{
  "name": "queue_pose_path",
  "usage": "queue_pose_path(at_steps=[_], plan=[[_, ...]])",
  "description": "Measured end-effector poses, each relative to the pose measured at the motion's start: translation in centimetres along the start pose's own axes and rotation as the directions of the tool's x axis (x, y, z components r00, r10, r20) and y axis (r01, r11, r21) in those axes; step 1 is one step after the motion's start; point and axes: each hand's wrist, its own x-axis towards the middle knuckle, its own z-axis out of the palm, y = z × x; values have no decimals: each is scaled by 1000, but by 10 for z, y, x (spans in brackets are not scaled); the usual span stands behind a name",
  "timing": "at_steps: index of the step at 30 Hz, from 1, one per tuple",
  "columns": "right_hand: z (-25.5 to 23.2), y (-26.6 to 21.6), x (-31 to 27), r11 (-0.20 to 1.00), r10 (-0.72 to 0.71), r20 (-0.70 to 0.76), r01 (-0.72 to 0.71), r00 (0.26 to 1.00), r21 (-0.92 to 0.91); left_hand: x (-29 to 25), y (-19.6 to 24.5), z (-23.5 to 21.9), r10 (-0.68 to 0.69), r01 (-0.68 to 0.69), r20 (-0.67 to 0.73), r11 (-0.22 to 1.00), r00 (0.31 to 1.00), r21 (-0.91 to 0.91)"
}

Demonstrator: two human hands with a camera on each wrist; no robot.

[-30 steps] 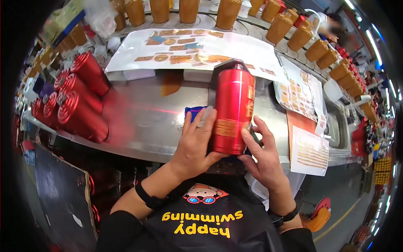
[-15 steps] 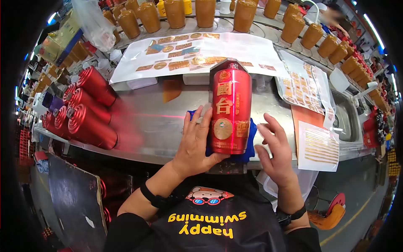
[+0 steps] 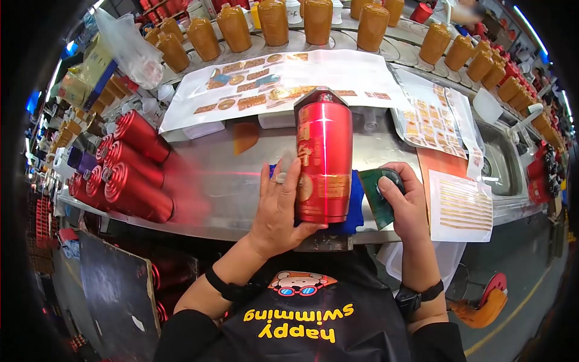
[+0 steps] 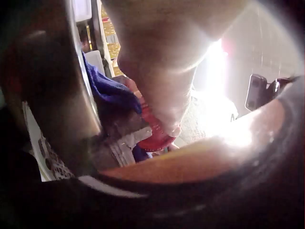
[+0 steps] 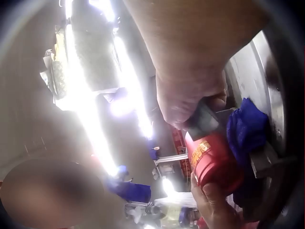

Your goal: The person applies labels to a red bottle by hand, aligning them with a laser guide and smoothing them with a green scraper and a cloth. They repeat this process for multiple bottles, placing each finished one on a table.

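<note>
A shiny red bottle (image 3: 330,151) with gold lettering and a gold band lies in front of me, its neck pointing away. My left hand (image 3: 270,211) grips it low on its left side, thumb at the base. In my right hand (image 3: 412,202), just right of the bottle, is a flat dark green scraper (image 3: 376,196), pinched between thumb and fingers. The right wrist view has this scraper (image 5: 205,121) close over the bottle (image 5: 217,162). A blue cloth (image 3: 357,208) shows beneath the bottle. The left wrist view catches only part of the bottle (image 4: 155,141) past the hand.
Several red bottles (image 3: 140,193) lie stacked on the left of the steel counter (image 3: 229,175). Decal sheets (image 3: 283,90) spread across the back. A sheet of gold strips (image 3: 461,208) lies at the right, near a sink (image 3: 499,160). Brown bottles (image 3: 274,24) line a conveyor behind.
The bottle has turned about its length, its large lettering first coming to face up and now rolling to the left. My right hand left the bottle and picked up the green scraper.
</note>
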Motion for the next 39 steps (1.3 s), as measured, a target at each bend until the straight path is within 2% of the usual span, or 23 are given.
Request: queue_pose_path(at_steps=[1, 4, 7, 10, 13, 16, 19, 22, 25, 28, 32, 33, 34, 36, 37, 39], plan=[[0, 1, 0, 999, 15, 7, -16, 1000, 37, -4, -5, 2, -34, 36, 26, 997, 999, -67], [1, 2, 2, 998, 46, 56, -48, 997, 49, -7, -12, 5, -37, 42, 58, 996, 998, -83], [2, 2, 6, 999, 31, 85, -32, 996, 17, -4, -9, 2, -38, 44, 61, 995, 997, -91], [-2, 0, 8, 998, 56, 123, -54, 991, -17, -1, -9, -3, -21, 27, 38, 983, 999, -179], [3, -5, 8, 999, 44, 203, -43, 978, -11, 10, -2, -11, -122, 116, 6, 931, 993, -345], [0, -8, 8, 998, 47, 229, -38, 972, -44, 31, 0, -21, -15, 3, -39, 960, 999, -281], [0, -6, 9, 996, 74, 198, -63, 977, -59, 49, 9, -30, 33, -40, -32, 972, 999, -232], [10, -14, 7, 995, -10, 240, 33, 971, -90, 66, 19, -30, 67, -64, 25, 989, 997, -132], [8, -24, 3, 972, -73, 273, 129, 959, -195, 70, 18, -26, 139, -134, 32, 983, 990, -129], [9, -26, 1, 952, -184, 203, 226, 962, -208, 70, 16, -24, 139, -123, 60, 970, 989, -211], [16, -28, 7, 780, -305, 328, 432, 894, -452, 67, 18, -22, 163, -166, -32, 963, 986, -211], [28, -35, 4, 762, -303, 309, 424, 901, -489, 65, 17, -20, 170, -177, -51, 960, 984, -218], [33, -37, 4, 701, -335, 341, 475, 878, -532, 62, 16, -18, 177, -188, -72, 956, 982, -224], [43, -40, 7, 563, -388, 415, 568, 823, -601, 54, 11, -20, 75, -114, -126, 934, 989, -340], [48, -36, 6, 627, -375, 339, 506, 863, -593, 49, 9, -20, 21, -79, -148, 914, 989, -397], [48, -39, 7, 602, -385, 339, 512, 858, -613, 33, 8, -7, -194, 87, -121, 803, 974, -589]])
